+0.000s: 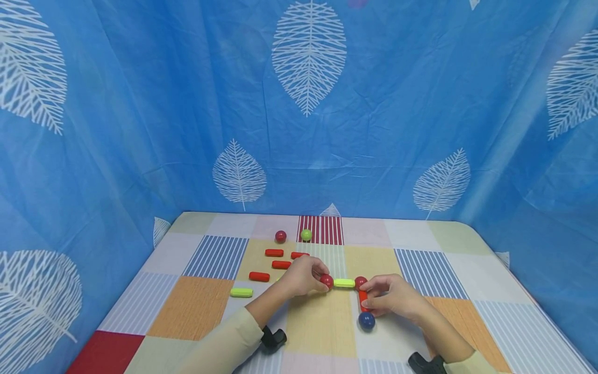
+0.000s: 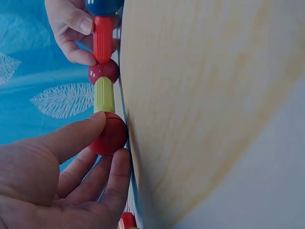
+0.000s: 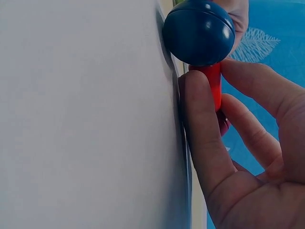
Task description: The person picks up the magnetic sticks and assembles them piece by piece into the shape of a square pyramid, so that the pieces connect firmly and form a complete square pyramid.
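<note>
My left hand [image 1: 302, 276] pinches a red ball [image 2: 110, 135] between thumb and fingers. A yellow-green ridged rod [image 1: 344, 283] runs from that ball to a second red ball [image 1: 360, 283]. From there a red rod [image 2: 103, 40] extends toward me, and a dark blue ball [image 1: 366, 321] sits at its near end. The pieces form a bent chain lying on the tabletop. My right hand [image 1: 393, 296] grips the red rod from the right, its fingers on both sides of it. In the right wrist view the blue ball [image 3: 199, 32] hides part of the rod.
Several red rods [image 1: 281, 265] and a yellow-green rod [image 1: 241, 293] lie to the left on the patchwork tablecloth [image 1: 322, 332]. Farther back are another red ball [image 1: 281, 237] and a green ball [image 1: 306, 235]. Blue leaf-patterned curtains [image 1: 374, 130] surround the table's back and sides.
</note>
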`<state>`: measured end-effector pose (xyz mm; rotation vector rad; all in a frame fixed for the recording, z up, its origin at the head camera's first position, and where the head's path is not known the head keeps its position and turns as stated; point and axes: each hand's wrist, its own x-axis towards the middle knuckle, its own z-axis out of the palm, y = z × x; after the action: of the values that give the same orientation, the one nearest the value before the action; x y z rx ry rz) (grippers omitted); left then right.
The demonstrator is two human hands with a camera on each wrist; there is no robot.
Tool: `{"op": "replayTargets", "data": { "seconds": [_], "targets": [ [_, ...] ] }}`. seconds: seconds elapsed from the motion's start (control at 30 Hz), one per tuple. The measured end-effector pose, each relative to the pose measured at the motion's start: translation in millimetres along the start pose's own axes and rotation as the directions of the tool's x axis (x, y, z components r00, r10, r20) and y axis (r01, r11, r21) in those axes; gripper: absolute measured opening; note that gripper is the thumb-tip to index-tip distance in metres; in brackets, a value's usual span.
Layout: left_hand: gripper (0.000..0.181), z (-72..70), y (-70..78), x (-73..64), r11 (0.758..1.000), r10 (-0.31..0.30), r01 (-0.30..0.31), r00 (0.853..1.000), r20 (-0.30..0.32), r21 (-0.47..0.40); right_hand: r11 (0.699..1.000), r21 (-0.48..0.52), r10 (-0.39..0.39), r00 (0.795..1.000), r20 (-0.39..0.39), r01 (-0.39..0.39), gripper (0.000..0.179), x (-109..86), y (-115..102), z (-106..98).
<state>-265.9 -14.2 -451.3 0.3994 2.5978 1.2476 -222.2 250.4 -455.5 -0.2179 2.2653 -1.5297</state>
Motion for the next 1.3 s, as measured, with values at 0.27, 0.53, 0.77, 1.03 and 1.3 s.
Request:
{"op": "replayTargets", "data": {
  "seconds": [0.27, 0.53, 0.77, 1.03, 1.3],
  "targets": [
    [0.03, -3.6, 0.7, -5.1, 1.0, 0.0, 0.0, 1.0, 0.003, -0.021, 1.0, -0.025, -0.007, 0.999, -0.05, 0.006, 0.033, 3.6, -1.8, -5.2],
    [0.037, -7.3, -2.5, -13.1, 0.997, -0.025, 0.025, 1.0, -0.001, -0.074, 0.986, -0.153, -0.083, 0.99, -0.112, 0.066, 0.027, 17.4, -6.1, -12.3],
    [0.031, -5.9, 1.4, -29.4, 0.999, 0.01, -0.01, 1.0, -0.002, -0.041, 0.953, -0.249, -0.171, 0.985, 0.026, 0.172, 0.031, 24.6, -6.6, -17.6],
    [0.02, 2.9, 10.1, -45.7, 0.993, 0.117, -0.113, 0.983, 0.142, -0.035, 0.939, -0.265, -0.213, 0.975, 0.06, 0.221, 0.028, 24.2, -3.0, -20.5],
    [0.02, 16.3, 22.8, -55.2, 0.989, 0.15, -0.146, 0.958, 0.246, -0.036, 0.967, -0.207, -0.157, 0.988, -0.007, 0.152, 0.026, 7.0, 2.0, -17.0]
  ]
}}
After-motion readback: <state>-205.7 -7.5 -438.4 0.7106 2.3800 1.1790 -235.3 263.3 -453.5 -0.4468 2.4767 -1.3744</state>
